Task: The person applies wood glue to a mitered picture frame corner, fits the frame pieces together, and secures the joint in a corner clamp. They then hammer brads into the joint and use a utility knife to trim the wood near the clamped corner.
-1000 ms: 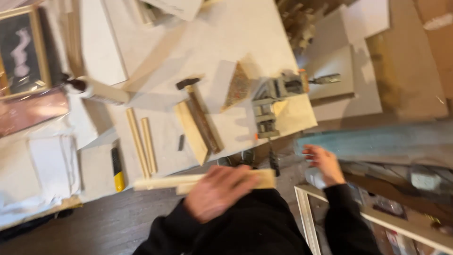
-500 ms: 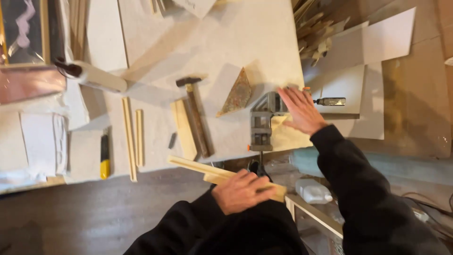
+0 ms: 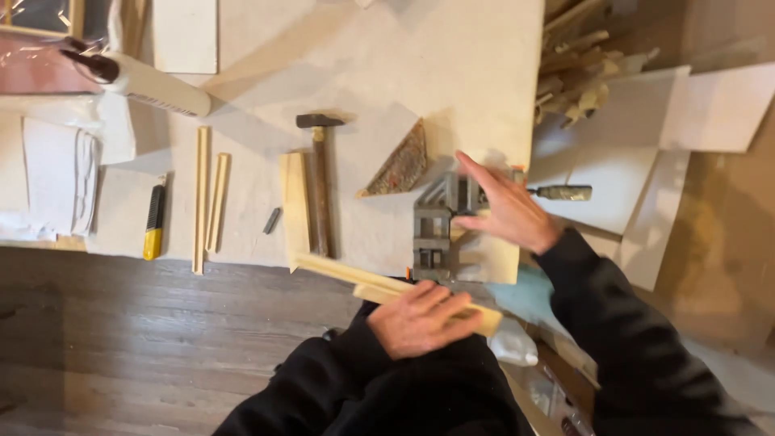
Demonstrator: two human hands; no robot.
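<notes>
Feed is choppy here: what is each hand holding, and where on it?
Left hand grips wooden strips near their right end. Right hand rests on the metal clamp; whether it grips it cannot be told.

A hammer (image 3: 317,182) with a dark head and brown handle lies on the pale work board (image 3: 355,48), just beside a flat wooden piece (image 3: 294,206). To its right sits a triangular patterned offcut (image 3: 400,164). 2 thin wooden strips (image 3: 208,199) lie side by side near a yellow-and-black utility knife (image 3: 153,220). A small dark metal bit (image 3: 272,220) rests between the strips and the flat piece. A white tube with a dark nozzle (image 3: 145,81) lies at upper left. Wood scraps (image 3: 577,77) pile at the board's right edge.
</notes>
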